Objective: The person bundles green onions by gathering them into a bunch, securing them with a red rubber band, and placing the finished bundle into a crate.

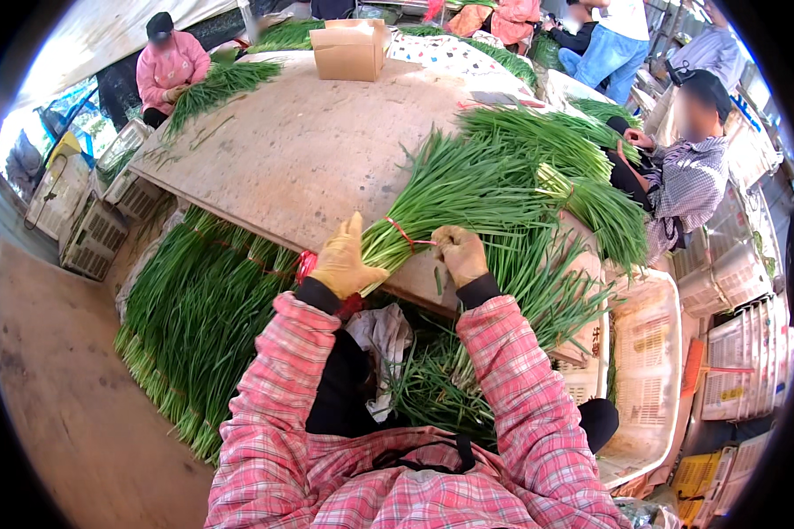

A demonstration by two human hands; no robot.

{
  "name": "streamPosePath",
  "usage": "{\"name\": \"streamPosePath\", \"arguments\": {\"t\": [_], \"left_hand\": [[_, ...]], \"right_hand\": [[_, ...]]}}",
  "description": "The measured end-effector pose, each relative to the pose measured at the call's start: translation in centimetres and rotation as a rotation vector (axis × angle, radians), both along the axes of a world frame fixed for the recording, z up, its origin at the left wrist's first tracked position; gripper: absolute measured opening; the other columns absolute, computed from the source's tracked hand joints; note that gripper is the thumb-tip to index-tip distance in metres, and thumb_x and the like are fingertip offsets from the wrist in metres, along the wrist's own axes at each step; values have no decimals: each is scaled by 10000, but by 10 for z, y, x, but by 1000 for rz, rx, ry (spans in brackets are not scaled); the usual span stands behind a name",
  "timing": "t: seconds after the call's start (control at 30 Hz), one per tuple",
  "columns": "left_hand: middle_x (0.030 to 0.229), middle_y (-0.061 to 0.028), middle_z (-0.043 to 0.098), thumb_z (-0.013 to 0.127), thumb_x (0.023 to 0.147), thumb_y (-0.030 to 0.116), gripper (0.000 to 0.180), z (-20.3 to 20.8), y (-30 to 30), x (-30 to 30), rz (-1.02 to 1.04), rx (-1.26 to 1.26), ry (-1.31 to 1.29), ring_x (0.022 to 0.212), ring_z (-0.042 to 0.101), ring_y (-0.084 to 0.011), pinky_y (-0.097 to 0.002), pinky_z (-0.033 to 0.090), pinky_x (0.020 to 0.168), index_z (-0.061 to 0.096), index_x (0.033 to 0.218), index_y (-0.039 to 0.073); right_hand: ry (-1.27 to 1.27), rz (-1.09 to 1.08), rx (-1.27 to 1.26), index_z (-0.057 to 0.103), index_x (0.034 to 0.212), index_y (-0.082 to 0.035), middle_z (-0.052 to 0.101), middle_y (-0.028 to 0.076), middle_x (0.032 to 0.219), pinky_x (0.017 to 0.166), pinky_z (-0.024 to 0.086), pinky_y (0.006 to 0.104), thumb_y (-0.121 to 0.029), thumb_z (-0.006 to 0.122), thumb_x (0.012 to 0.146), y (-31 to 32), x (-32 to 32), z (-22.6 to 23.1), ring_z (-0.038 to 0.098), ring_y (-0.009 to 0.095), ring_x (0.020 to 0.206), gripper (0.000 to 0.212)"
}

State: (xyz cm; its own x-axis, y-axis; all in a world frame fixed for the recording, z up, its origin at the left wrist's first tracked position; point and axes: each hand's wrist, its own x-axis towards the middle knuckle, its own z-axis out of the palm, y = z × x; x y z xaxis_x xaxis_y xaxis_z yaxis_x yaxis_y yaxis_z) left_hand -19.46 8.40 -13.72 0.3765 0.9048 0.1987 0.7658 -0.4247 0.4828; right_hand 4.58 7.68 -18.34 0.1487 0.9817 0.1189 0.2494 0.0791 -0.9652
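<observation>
A bundle of garlic chives (468, 194) lies at the table's near edge, pale stem ends toward me, green leaves fanning away to the right. My left hand (342, 257), in a tan glove, grips the stem ends, thumb on the near side and fingers up along the far side. Around the stems runs a thin red tie (404, 233). Its loose end leads to my right hand (461, 254), gloved too, whose fingers are closed on it. More red ties (306, 264) hang at the table edge beside my left wrist.
Tied chives (212, 309) are stacked low at left. Another chive pile (547, 141) covers the table's right side. A cardboard box (348, 51) stands on the far table (273, 132). White crates (648, 370) flank me at right. Co-workers sit at far left (172, 70) and right (692, 167).
</observation>
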Motion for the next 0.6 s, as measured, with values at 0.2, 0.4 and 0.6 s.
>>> {"name": "streamPosePath", "arguments": {"t": [0.2, 0.4, 0.6], "left_hand": [[1290, -261, 429, 879, 510, 312, 1159, -5, 12, 53, 101, 35, 61, 1229, 417, -366, -397, 354, 1028, 211, 1373, -79], [1274, -205, 422, 895, 431, 415, 1270, -17, 2, 69, 285, 124, 187, 1215, 414, -340, -406, 365, 1000, 203, 1381, -63], [1081, -124, 503, 844, 475, 499, 1217, -58, 5, 78, 395, 446, 347, 1029, 522, -276, -372, 431, 871, 244, 1381, -48]], "right_hand": [[-622, 57, 65, 672, 843, 0, 656, 97, 758, 655, 490, 309, -26, 581, 796, -23, -5, 27, 616, 204, 690, 106], [419, 226, -11, 617, 851, 30, 615, 61, 805, 674, 469, 270, -35, 514, 912, 1, -40, 16, 576, 146, 748, 136], [640, 84, -59, 543, 716, 26, 553, 52, 642, 513, 375, 266, -117, 497, 941, 31, -53, 42, 452, 116, 530, 271]]}}
